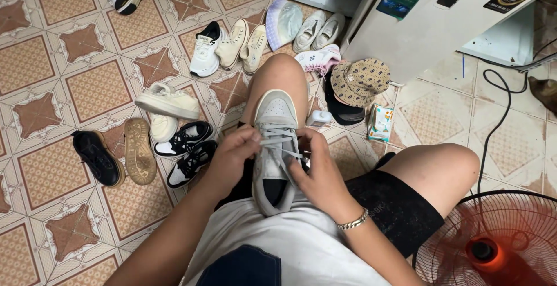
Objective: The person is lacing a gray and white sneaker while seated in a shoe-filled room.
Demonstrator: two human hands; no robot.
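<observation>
Grey sneaker lies along person's left thigh, toe toward knee, heel at lap, sole down. Taken as ref. point for all below.

L hand: on sneaker's left flank at lace area, fingers pinched on a grey lace. R hand: on sneaker's right flank, fingers curled on the lace end, chain bracelet at wrist. Both hands clamped on laces, one each side of the tongue, close but not touching each other.

Surroundings rel. to sneaker:
- Just left, on tiled floor: black-and-white pair; beyond it a tan shoe sole-up, then a black shoe.
- Upper left: cream shoe on its side.
- Beyond toe: row of white/cream shoes, further pale pair.
- Upper right: patterned brown cap on a dark item; small box near it; small white bottle just right of toe.
- Far right: white cabinet, black cable.
- Lower right: red fan, grille partly in view.
</observation>
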